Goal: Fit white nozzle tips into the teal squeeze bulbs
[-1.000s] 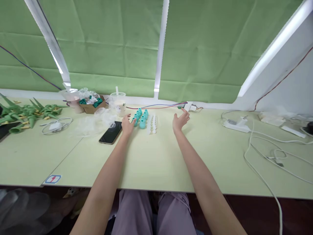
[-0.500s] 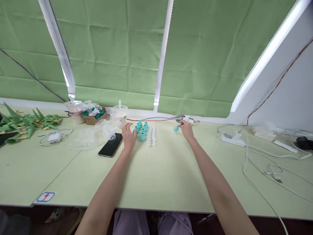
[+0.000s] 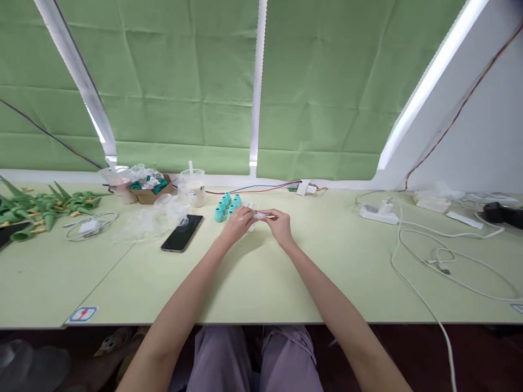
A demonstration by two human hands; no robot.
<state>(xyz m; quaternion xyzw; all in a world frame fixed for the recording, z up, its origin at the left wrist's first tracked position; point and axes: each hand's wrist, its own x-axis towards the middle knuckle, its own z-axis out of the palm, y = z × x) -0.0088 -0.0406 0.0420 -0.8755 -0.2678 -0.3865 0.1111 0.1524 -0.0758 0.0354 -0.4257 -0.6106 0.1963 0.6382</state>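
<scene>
My left hand (image 3: 240,223) and my right hand (image 3: 280,224) meet over the middle of the table, fingertips pinched together. Between them is a small white piece (image 3: 259,215), held at both ends; its exact kind is too small to make out. Just left of my left hand stand several small teal hollow pieces (image 3: 224,206) in rows, open ends up. More small white pieces (image 3: 250,206) lie behind my fingers, partly covered by them.
A black phone (image 3: 182,233) and crumpled clear plastic (image 3: 147,220) lie to the left. Behind are a drink cup with a straw (image 3: 193,189) and a small cardboard box (image 3: 153,195). Green spiky parts (image 3: 53,207) pile far left. A power strip (image 3: 379,213) and white cables are at right.
My right hand has moved left from beside a lone teal piece, which no longer shows there. My left hand has gone from open near the teal pieces to pinching the white piece.
</scene>
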